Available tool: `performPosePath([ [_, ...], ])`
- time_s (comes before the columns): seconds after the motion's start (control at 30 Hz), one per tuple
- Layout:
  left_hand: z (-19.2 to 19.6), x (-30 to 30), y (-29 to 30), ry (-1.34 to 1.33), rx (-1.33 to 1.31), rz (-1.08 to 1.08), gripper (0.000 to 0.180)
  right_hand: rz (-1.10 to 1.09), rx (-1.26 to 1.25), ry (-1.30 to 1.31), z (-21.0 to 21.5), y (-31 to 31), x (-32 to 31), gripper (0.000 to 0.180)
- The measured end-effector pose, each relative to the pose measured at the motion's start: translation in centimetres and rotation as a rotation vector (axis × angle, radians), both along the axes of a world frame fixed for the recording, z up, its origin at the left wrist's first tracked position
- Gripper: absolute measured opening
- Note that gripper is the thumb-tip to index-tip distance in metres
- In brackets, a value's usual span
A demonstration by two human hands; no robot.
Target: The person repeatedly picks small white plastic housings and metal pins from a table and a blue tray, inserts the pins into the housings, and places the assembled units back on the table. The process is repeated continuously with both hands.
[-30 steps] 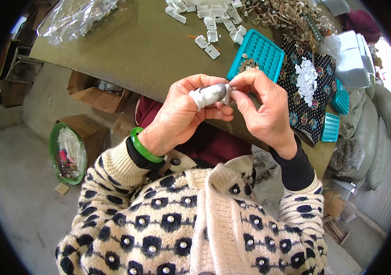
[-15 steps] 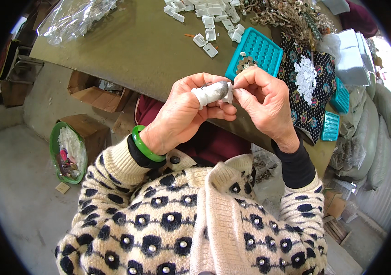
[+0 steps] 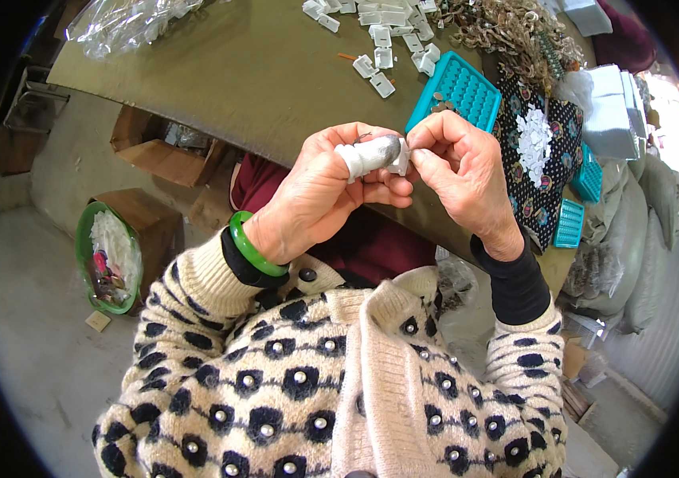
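Note:
My left hand [image 3: 315, 187] is closed in a pinch on a small white piece [image 3: 401, 162], perhaps a card. A white wrap with a worn grey tip [image 3: 371, 155] covers the thumb of that hand. Right beside it, my right hand [image 3: 467, 175] is pinched shut at the piece's edge. Whatever lies between its thumb and forefinger is too small to name. Just beyond the right hand stands a teal tray [image 3: 467, 89] with rows of hollows, and a few small brownish discs [image 3: 440, 103] lie at its near end.
White plastic boxes [image 3: 383, 57] are scattered on the table [image 3: 220, 88]. Small white pieces [image 3: 534, 143] lie heaped on a dark patterned cloth [image 3: 542, 211]. Tangled brown strands [image 3: 514, 36] sit behind. Smaller teal trays [image 3: 569, 223] are at right, a green basket [image 3: 82, 259] at lower left.
The view has shifted slightly, so the table's things appear a little further right. Both hands keep their pinch; the right hand now covers more of the discs by the tray.

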State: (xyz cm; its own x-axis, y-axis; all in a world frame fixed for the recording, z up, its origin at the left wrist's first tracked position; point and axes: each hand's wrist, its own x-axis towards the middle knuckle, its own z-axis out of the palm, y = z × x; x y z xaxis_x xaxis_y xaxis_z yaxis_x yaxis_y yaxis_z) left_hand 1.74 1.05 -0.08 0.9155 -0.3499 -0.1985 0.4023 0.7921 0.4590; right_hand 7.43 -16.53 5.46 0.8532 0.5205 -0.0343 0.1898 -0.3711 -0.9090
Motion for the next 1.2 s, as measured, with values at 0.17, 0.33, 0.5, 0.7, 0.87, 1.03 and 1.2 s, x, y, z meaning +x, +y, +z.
performPosePath([
  [0.17,-0.1,0.1,0.4,-0.004,0.008,0.039,0.023,-0.031,0.118,0.048,0.0,0.8,-0.1,0.004],
  [0.33,-0.2,0.0,0.5,-0.011,-0.021,0.046,0.023,0.078,-0.158,-0.052,0.2,0.7,0.0,0.003],
  [0.5,-0.5,-0.1,0.9,-0.015,-0.036,0.026,0.022,0.058,0.003,-0.019,0.3,1.3,0.4,0.004],
  [0.7,-0.6,0.0,0.5,-0.009,0.071,0.145,0.020,0.206,-0.238,-0.717,0.3,2.8,-0.3,0.014],
  [0.87,-0.8,0.3,1.3,0.009,-0.042,0.118,0.019,0.137,-0.181,-0.289,0.4,2.9,0.9,0.005],
  [1.03,-1.2,0.4,1.9,0.025,-0.069,0.083,0.024,0.120,-0.119,0.094,0.4,2.8,2.2,0.003],
  [1.2,-1.6,0.6,2.1,0.009,-0.085,0.048,0.027,0.130,-0.038,0.209,0.6,2.9,2.4,0.004],
])
